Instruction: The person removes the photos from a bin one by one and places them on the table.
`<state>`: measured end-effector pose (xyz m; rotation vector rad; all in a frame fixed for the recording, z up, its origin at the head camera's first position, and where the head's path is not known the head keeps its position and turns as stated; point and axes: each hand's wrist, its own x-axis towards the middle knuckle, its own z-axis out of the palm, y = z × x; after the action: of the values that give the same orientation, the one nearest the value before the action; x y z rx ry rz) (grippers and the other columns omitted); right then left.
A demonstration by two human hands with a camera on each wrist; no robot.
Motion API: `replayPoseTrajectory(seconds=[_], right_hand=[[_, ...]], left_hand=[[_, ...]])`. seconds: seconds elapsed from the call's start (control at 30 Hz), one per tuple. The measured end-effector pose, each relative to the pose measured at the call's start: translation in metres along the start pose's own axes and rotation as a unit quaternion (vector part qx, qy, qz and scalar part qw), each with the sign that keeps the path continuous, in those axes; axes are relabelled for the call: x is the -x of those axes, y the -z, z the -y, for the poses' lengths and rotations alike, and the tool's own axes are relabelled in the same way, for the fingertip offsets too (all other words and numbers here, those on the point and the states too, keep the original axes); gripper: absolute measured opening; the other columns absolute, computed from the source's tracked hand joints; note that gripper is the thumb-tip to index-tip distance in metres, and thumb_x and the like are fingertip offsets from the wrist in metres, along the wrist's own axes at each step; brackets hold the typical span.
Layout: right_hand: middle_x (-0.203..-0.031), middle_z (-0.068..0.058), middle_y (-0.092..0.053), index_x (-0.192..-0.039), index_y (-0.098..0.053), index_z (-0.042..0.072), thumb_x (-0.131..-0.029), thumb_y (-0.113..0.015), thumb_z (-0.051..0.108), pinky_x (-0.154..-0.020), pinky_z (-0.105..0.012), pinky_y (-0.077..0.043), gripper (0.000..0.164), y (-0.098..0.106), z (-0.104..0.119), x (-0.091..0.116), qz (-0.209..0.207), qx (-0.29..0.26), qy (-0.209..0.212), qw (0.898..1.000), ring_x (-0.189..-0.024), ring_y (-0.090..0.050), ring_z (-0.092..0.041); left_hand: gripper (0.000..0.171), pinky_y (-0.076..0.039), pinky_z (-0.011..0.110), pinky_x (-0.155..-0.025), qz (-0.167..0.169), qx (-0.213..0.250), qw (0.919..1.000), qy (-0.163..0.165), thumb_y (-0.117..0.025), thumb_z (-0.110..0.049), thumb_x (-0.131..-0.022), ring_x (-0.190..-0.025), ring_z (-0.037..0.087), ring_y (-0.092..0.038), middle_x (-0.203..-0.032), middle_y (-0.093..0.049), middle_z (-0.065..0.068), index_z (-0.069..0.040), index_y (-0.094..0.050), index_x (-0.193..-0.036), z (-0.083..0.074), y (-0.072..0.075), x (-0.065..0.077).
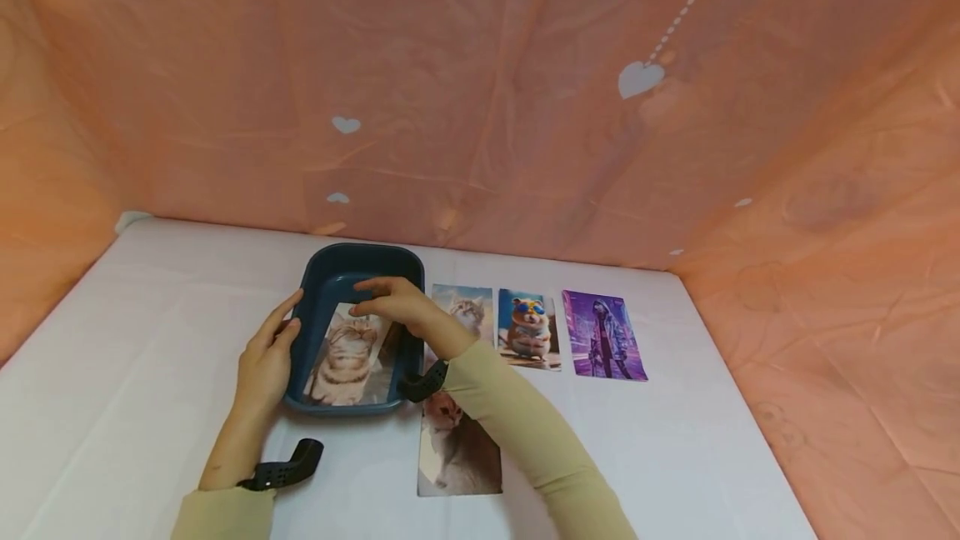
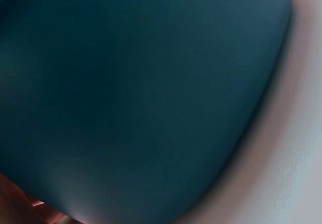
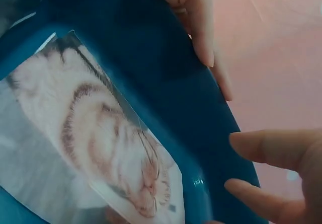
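Left hand [image 1: 264,365] lies along the left side of a blue tray [image 1: 352,261] in the head view, fingers fairly straight and touching the rim. The right hand [image 1: 401,307] is over the tray with thumb and fingers spread, holding nothing. Inside the tray is a striped-cat picture [image 1: 352,357]. Only this view shows the pictures on the white table [image 1: 360,473]: a kitten picture [image 1: 468,307], a hamster picture [image 1: 529,332] and a purple picture [image 1: 604,336] in a row to the right, and a grey-cat picture [image 1: 459,461] nearer the person, partly behind the right sleeve [image 1: 517,415].

From the left wrist, the tray's outer wall fills most of the view; a sliver of hand shows at lower left.

From the right wrist, the gap between thumb and finger is plain, as are left-hand fingers outside the tray wall.
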<state>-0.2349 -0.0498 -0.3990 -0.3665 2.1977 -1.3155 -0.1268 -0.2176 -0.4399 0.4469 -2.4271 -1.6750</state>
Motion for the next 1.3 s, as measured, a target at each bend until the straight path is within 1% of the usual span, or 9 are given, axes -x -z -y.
replayPoseTrajectory(seconds=[0.2,0.5,0.63,0.7,0.8,1.03,1.2,1.27,1.3], right_hand=[[-0.146,-0.013,-0.044,-0.136,-0.055,0.014,-0.084,-0.072,0.018,-0.106,-0.042,-0.039,0.055,-0.004,0.0,0.0,0.009,0.042,-0.008,0.999,-0.133,-0.043,-0.028],[-0.133,-0.011,-0.056,-0.124,-0.064,0.009,-0.083,-0.072,0.015,-0.098,-0.037,-0.046,0.043,-0.008,0.002,-0.001,-0.007,0.07,-0.035,0.997,-0.121,-0.054,-0.026],[-0.129,-0.01,-0.059,-0.122,-0.065,0.009,-0.082,-0.072,0.013,-0.093,-0.032,-0.048,0.041,-0.011,0.003,-0.003,-0.015,0.084,-0.028,0.996,-0.116,-0.057,-0.024],[-0.13,-0.01,-0.06,-0.121,-0.066,0.008,-0.082,-0.071,0.01,-0.085,-0.027,-0.049,0.04,-0.012,0.002,-0.004,-0.029,0.085,-0.022,0.996,-0.113,-0.058,-0.022],[-0.128,-0.012,-0.061,-0.119,-0.068,0.008,-0.081,-0.068,0.004,-0.071,-0.024,-0.047,0.038,-0.011,0.0,-0.004,-0.052,0.058,0.001,0.997,-0.101,-0.06,-0.02],[-0.123,-0.008,-0.065,-0.113,-0.072,0.01,-0.089,-0.066,0.012,-0.075,-0.024,-0.051,0.025,-0.008,-0.002,0.002,-0.089,0.008,0.085,0.992,-0.108,-0.062,-0.021],[-0.118,-0.008,-0.067,-0.113,-0.072,0.008,-0.089,-0.066,0.015,-0.066,-0.022,-0.051,0.025,-0.001,-0.005,0.01,-0.102,-0.025,0.137,0.985,-0.093,-0.064,-0.014],[-0.117,-0.008,-0.068,-0.114,-0.071,0.008,-0.09,-0.066,0.016,-0.066,-0.02,-0.049,0.026,0.002,-0.007,0.014,-0.113,-0.028,0.158,0.981,-0.09,-0.062,-0.006],[-0.116,-0.009,-0.068,-0.114,-0.071,0.008,-0.09,-0.066,0.016,-0.062,-0.02,-0.047,0.026,0.004,-0.008,0.016,-0.118,-0.036,0.166,0.978,-0.08,-0.06,-0.005]], left_hand=[[0.045,-0.027,0.057,-0.104,0.0,0.008,1.0,-0.002,-0.033,-0.032,-0.104,-0.127,0.04,-0.039,-0.135,-0.046,0.023,-0.026,-0.037,-0.149,0.0,0.0,0.001],[0.045,-0.027,0.056,-0.104,0.006,0.015,0.9999,0.003,-0.033,-0.032,-0.104,-0.127,0.04,-0.039,-0.137,-0.046,0.023,-0.026,-0.036,-0.149,-0.001,-0.002,0.002],[0.045,-0.028,0.056,-0.103,0.003,0.016,0.9999,0.003,-0.033,-0.032,-0.104,-0.126,0.039,-0.04,-0.136,-0.047,0.023,-0.027,-0.037,-0.149,-0.001,-0.002,0.001],[0.045,-0.028,0.056,-0.103,0.002,0.015,0.9999,0.002,-0.033,-0.032,-0.104,-0.125,0.039,-0.04,-0.136,-0.047,0.023,-0.027,-0.037,-0.149,-0.001,-0.002,0.001],[0.045,-0.027,0.058,-0.105,0.0,0.013,0.9999,0.006,-0.032,-0.032,-0.104,-0.128,0.04,-0.039,-0.139,-0.045,0.023,-0.027,-0.037,-0.149,-0.001,-0.002,0.001],[0.045,-0.026,0.06,-0.105,0.004,-0.001,1.0,0.003,-0.031,-0.032,-0.105,-0.13,0.042,-0.038,-0.141,-0.043,0.025,-0.027,-0.036,-0.149,-0.001,0.0,0.0],[0.045,-0.03,0.058,-0.101,0.001,-0.003,1.0,-0.004,-0.031,-0.033,-0.104,-0.126,0.042,-0.041,-0.139,-0.045,0.025,-0.026,-0.036,-0.149,-0.001,0.001,0.001],[0.046,-0.031,0.057,-0.1,0.0,-0.001,1.0,-0.003,-0.03,-0.032,-0.104,-0.123,0.042,-0.042,-0.137,-0.046,0.025,-0.026,-0.035,-0.149,-0.001,0.0,0.001],[0.046,-0.031,0.057,-0.1,0.001,0.0,1.0,-0.003,-0.03,-0.033,-0.104,-0.123,0.042,-0.042,-0.137,-0.046,0.025,-0.026,-0.035,-0.149,-0.001,0.0,0.001]])
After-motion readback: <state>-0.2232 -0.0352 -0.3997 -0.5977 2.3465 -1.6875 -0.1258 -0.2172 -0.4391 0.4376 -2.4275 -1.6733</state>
